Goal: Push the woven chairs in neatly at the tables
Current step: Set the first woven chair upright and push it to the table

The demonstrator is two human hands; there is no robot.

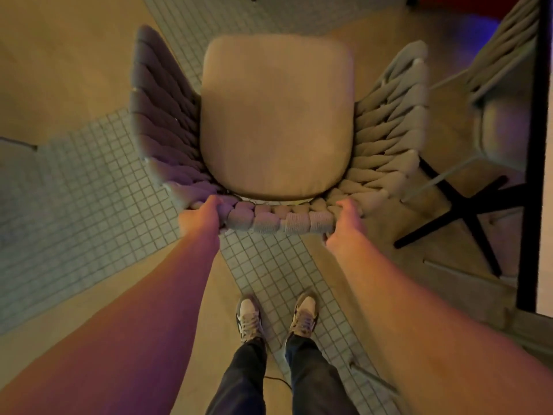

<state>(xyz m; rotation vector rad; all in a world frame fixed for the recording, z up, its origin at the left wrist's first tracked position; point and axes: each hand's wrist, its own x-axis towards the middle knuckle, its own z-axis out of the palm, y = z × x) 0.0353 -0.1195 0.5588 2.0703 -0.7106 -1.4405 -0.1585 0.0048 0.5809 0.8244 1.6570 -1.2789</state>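
Gripping the top rail of the woven chair (278, 121), left hand (200, 218) and right hand (344, 223) each wrapped over the braided back. Chair on the tile-and-wood floor (89, 190), directly ahead of the feet. Seat opening away, front-to-back axis running straight forward. Probably mid-push; next, a level shove toward the table, out of view ahead.

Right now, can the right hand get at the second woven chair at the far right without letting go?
Probably not. The right hand grips the back rim of the woven chair; the second woven chair stands well beyond it, past the black table base.
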